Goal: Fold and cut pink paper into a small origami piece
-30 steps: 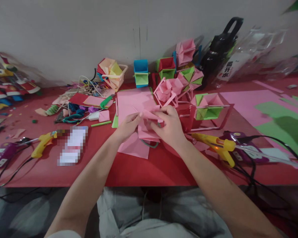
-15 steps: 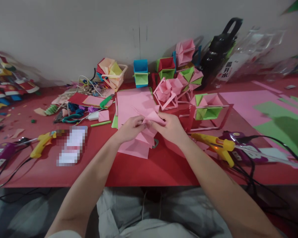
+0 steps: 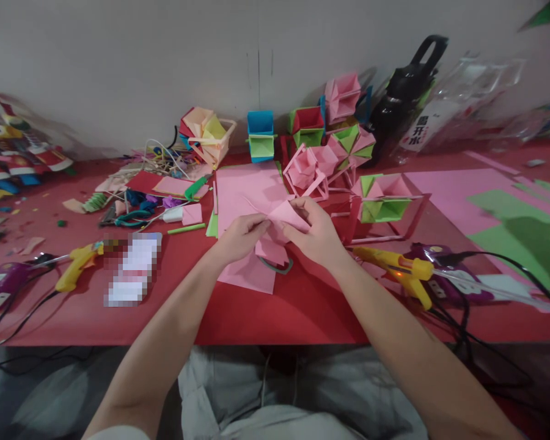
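Note:
A folded piece of pink paper (image 3: 282, 214) is held between my two hands, above the middle of the table. My left hand (image 3: 242, 237) pinches its left side with thumb and fingers. On the right, my right hand (image 3: 314, 231) grips the other side, thumb below and fingers above. A lower pink flap (image 3: 271, 252) hangs beneath the fingers. Under the hands lies a stack of pink sheets (image 3: 245, 183), with green edges showing at its left. The grey-green handle of a tool, perhaps scissors (image 3: 282, 266), pokes out below the flap; its other end is hidden.
Folded paper box models, one of them pink and green (image 3: 385, 198), stand behind and to the right. A yellow glue gun (image 3: 401, 269) lies right, another glue gun (image 3: 77, 266) left beside a blurred phone (image 3: 135, 269). A black bottle (image 3: 401, 91) stands at the wall.
The pink paper has been turned a little, its lower flap now shorter and higher, showing more of the tool handle. My right-hand fingers have risen and spread slightly over its edge.

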### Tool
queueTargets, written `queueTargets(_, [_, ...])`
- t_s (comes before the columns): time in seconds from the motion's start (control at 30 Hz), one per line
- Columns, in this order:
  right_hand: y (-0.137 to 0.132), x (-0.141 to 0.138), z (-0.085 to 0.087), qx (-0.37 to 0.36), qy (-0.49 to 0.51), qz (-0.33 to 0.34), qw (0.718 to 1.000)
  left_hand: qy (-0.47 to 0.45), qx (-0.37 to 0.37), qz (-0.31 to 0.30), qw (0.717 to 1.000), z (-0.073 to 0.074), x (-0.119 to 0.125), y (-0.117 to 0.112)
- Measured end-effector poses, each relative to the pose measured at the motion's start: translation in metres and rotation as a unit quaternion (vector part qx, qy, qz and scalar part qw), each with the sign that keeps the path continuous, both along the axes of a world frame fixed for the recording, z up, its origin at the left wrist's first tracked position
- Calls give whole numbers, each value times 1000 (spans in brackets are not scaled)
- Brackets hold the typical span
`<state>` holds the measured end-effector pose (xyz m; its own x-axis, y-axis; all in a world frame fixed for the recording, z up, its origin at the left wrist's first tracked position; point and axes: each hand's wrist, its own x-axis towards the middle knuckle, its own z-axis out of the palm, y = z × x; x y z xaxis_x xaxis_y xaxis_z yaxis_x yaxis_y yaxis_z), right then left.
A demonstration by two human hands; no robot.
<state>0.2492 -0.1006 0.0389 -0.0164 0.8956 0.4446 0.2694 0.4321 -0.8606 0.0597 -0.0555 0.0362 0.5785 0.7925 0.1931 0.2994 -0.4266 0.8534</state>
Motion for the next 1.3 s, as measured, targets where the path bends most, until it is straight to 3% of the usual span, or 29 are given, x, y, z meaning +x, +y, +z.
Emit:
queueTargets(0.3, [-1,1,-2,29,-31,42,998,-26,-26,24,999,-2,1,1])
queueTargets(0.5, [-4,2,2,25,-118,9,993,-78,-95,42,991,-5,0,2])
queueTargets(0.73, [-3,2,0,36,-80,0,996,-16,60,73,995,-10,2,1])
queueTargets(0.87, [-4,1,4,25,-111,-21,993,14,110,79,991,-10,2,-3])
queueTargets(1.1, [0,4,3,-10,-108,-28,994,45,135,51,989,-6,4,-9])
queueTargets(1.3, [0,4,4,45,-141,-50,988,-15,102,43,994,-8,6,-9])
